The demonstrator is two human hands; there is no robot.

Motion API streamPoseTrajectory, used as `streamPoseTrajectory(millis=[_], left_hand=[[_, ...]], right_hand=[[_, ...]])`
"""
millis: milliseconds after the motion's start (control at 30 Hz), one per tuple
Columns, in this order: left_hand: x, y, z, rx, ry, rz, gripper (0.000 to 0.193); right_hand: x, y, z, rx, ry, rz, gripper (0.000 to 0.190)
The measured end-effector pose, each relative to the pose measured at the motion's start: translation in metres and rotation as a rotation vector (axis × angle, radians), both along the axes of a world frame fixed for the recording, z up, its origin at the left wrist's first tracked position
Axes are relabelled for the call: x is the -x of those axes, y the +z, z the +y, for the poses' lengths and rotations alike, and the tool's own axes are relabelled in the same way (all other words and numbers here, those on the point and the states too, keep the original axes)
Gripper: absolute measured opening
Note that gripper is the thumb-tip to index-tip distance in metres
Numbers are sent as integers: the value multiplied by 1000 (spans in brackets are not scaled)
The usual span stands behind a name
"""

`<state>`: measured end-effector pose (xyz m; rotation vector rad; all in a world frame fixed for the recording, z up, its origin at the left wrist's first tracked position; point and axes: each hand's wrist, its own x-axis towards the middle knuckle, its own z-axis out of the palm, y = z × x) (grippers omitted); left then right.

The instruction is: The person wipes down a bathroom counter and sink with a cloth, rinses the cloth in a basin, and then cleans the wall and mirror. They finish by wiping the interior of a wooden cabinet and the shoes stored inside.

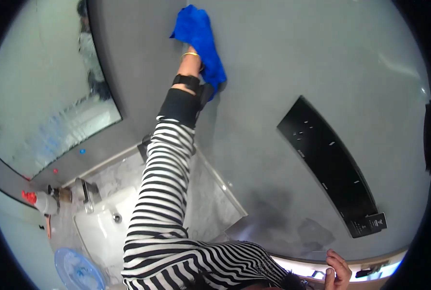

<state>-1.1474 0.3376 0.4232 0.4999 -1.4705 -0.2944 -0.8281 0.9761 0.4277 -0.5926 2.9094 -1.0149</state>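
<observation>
My left hand (pixel 192 49) is raised high against the grey wall near its corner, with a blue cloth (pixel 205 40). The cloth covers most of the hand and its fingers, and one end hangs down beside the wrist. On that arm are a gold bracelet and a black strap. My right hand (pixel 339 270) is at the lower right edge, its fingers a little bent and thumb apart, with nothing seen in it. Nearest to it is a black wall panel (pixel 328 163) with small white markings.
A mirror (pixel 52 90) hangs on the upper left wall. Below are a white sink (pixel 106 239), a metal faucet (pixel 87 195), a white bottle with a red top (pixel 45 202) and a blue plastic basin (pixel 78 272). A black object (pixel 143 148) stands in the counter corner, beside my sleeve.
</observation>
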Motion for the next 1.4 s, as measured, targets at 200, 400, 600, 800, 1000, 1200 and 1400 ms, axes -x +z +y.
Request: streamPoseTrajectory(millis=[200, 400, 600, 800, 1000, 1200, 1400], left_hand=[[-15, -88, 41, -215, -319, 53, 49], [1, -220, -1, -264, 102, -7, 38], [-37, -238, 51, -689, 48, -371, 29], [-87, -253, 93, -63, 454, -953, 24], [-141, -192, 45, -419, 139, -1367, 28], [-178, -193, 7, -653, 89, -1103, 32], [-211, -185, -24, -637, 229, -1142, 34]], right_hand=[[14, -20, -10, 53, 63, -102, 25], [23, -24, -21, 82, 102, -163, 25], [29, -22, -35, 31, 181, -135, 25], [38, -26, -42, 14, 226, -145, 25], [45, -25, -43, 33, 190, -133, 25], [50, -28, -42, 9, 223, -99, 25], [53, -27, -39, 14, 260, -115, 26]])
